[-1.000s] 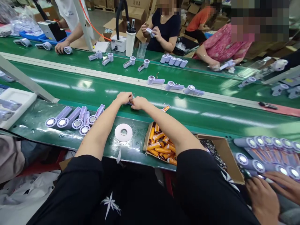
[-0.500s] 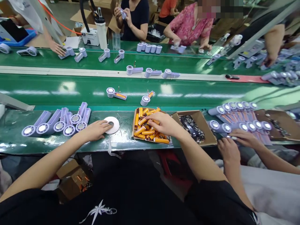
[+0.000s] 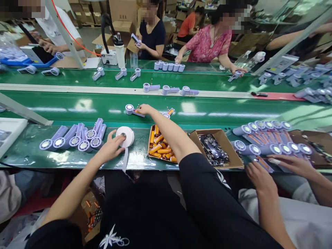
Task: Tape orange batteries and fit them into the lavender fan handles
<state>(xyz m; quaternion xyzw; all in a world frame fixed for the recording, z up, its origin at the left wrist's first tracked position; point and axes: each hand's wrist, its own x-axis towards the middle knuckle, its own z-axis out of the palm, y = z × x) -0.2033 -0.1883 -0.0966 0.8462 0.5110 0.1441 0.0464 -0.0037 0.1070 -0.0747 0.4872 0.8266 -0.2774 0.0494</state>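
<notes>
My left hand grips a roll of white tape, its fingers at the roll's centre hole. A loose strip of tape hangs down over the table's front edge. Stretched out over the green belt, my right hand closes its fingers on the open handle of a lilac handheld fan. Orange shows in that handle, partly covered by my fingertips. A second fan lies behind my right forearm. Below the forearm stands a cardboard box of orange battery cells, partly hidden by the arm.
Several lilac fan bodies lie left of the tape. A box of small black parts stands right of the cells. A co-worker's hands work among more fans at the right. Other people sit across the belt.
My right hand has left the battery box and reached forward to the left fan on the belt. My left hand now grips the tape roll, which appears tilted up.
</notes>
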